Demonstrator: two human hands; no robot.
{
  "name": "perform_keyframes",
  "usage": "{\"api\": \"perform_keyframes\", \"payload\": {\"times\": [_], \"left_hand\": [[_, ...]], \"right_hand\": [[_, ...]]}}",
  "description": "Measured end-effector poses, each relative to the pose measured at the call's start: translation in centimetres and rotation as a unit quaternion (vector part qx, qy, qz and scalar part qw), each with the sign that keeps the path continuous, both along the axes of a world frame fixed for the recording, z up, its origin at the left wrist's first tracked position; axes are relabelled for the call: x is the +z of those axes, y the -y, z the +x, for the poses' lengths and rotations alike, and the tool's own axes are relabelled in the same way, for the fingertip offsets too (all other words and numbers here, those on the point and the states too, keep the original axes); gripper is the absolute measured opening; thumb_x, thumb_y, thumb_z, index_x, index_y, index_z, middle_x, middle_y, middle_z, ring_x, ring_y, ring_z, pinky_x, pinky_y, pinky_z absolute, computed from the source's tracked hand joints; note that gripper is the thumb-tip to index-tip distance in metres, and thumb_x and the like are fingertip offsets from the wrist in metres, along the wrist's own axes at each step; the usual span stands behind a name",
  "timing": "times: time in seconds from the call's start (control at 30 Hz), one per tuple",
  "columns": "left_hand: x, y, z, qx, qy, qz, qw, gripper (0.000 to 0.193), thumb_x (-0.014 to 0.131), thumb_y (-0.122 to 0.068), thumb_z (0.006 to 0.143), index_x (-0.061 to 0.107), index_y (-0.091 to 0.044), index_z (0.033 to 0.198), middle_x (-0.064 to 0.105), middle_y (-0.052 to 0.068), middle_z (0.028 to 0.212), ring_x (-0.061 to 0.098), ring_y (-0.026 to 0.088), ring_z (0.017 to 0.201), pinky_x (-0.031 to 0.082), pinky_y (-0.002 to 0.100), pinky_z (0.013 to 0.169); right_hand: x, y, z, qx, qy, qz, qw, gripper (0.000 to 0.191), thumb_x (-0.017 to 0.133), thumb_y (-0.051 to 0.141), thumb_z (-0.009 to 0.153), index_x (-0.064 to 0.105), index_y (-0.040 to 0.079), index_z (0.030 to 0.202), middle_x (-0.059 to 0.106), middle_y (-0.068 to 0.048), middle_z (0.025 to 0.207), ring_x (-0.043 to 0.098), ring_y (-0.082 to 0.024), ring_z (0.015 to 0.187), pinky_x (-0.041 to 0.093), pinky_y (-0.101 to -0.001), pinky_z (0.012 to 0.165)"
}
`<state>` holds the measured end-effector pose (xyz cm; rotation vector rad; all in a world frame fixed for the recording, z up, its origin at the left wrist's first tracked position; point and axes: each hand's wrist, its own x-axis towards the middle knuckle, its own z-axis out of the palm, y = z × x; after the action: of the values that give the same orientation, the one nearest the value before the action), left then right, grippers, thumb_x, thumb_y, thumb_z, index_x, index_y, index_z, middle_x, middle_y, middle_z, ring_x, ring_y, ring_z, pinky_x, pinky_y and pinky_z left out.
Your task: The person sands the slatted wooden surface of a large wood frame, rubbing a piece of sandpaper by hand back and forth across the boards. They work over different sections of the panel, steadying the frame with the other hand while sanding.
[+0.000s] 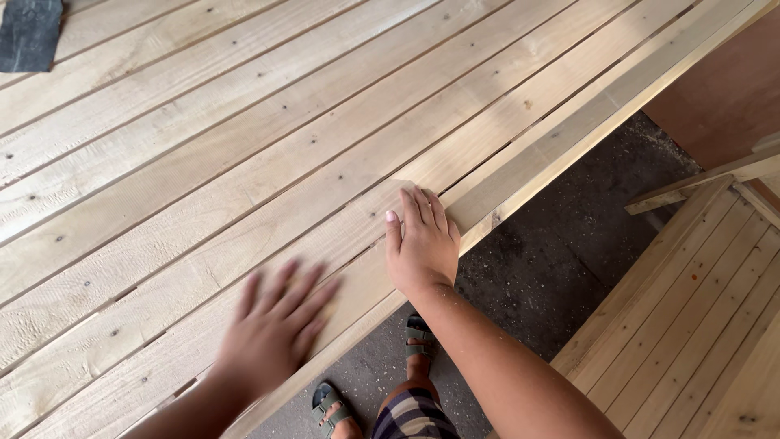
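A person is leaning over a table (203,162) made of pale wooden planks, both hands lying open and flat on the boards and gripping nothing. The right hand (422,244) is resting palm down near the table's front edge, fingers together and pointing away across the wood, touching the plank just beside the edge strip (569,134). The left hand (272,329) is blurring with motion, fingers spread, over the planks nearer the camera and a little apart from the right hand. A dark sheet, seemingly sandpaper (28,32), is lying at the table's far corner, well apart from both hands. Sandalled feet (418,337) are standing on the dark floor (561,260) below, with another plank structure (699,309) to the right.
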<state>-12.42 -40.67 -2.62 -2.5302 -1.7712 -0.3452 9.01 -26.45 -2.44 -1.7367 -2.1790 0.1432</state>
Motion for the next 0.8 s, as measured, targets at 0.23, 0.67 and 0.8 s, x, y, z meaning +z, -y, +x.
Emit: {"api": "perform_keyframes", "payload": {"times": [0.23, 0.67, 0.8], "left_hand": [[0.8, 0.9, -2.3, -0.029, 0.017, 0.03, 0.999, 0.058, 0.028, -0.046, 0.101, 0.026, -0.031, 0.157, 0.024, -0.001, 0.163, 0.014, 0.024, 0.152, 0.004, 0.054, 0.121], [0.3, -22.7, 6.6, 0.173, 0.037, -0.098, 0.979, 0.058, 0.029, -0.043, 0.104, 0.019, -0.034, 0.161, 0.017, -0.001, 0.169, 0.011, 0.028, 0.155, 0.003, 0.062, 0.121], [-0.5, -13.3, 5.4, 0.06, 0.024, -0.054, 0.996, 0.06, 0.031, -0.045, 0.103, 0.022, -0.034, 0.161, 0.02, 0.001, 0.169, 0.016, 0.026, 0.154, 0.006, 0.061, 0.119]], "right_hand": [[0.0, 0.1, 0.0, 0.002, 0.009, 0.013, 1.0, 0.053, 0.04, 0.042, 0.106, 0.051, 0.01, 0.147, 0.05, -0.008, 0.153, 0.038, -0.028, 0.146, 0.033, -0.0479, 0.114], [0.1, 0.1, 0.1, 0.006, 0.012, 0.002, 1.0, 0.051, 0.042, 0.04, 0.105, 0.052, 0.011, 0.145, 0.051, -0.008, 0.153, 0.038, -0.028, 0.147, 0.034, -0.0498, 0.113], [-0.3, -0.1, 0.0, 0.006, 0.007, 0.011, 1.0, 0.052, 0.041, 0.041, 0.104, 0.052, 0.011, 0.145, 0.052, -0.009, 0.152, 0.039, -0.028, 0.145, 0.034, -0.0497, 0.113]]}}
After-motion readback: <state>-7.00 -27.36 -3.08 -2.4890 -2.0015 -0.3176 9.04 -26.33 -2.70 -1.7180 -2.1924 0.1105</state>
